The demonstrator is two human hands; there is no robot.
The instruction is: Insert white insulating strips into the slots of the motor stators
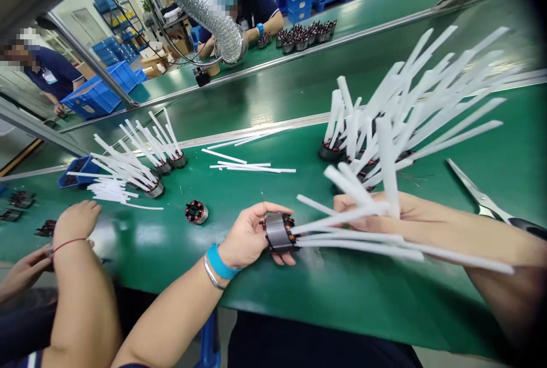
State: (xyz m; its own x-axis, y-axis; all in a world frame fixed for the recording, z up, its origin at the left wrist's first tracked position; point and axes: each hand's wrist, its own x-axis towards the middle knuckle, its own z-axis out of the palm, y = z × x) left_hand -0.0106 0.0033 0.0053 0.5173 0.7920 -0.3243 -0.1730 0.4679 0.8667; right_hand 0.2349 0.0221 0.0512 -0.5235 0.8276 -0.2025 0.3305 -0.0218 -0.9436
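My left hand (252, 234) is closed around a motor stator (277, 232), a dark ring with copper windings, tipped on its side. Several white sleeving tubes (359, 236) stick out of its right face. My right hand (363, 211) is to the right of the stator, its fingers partly hidden by the tubes. White tubes (388, 168) project from its grip, fanning up and left. A bare stator (196, 212) stands on the green table (239, 288), left of my left hand.
Behind my right hand, stators bristle with white tubes (410, 94). Scissors (487, 205) lie at the right. Loose tubes (252, 167) lie mid-table. More tubed stators (154, 185) and a blue tray (77, 171) are left, near a co-worker's arm (79, 248). A duct (200, 3) hangs above.
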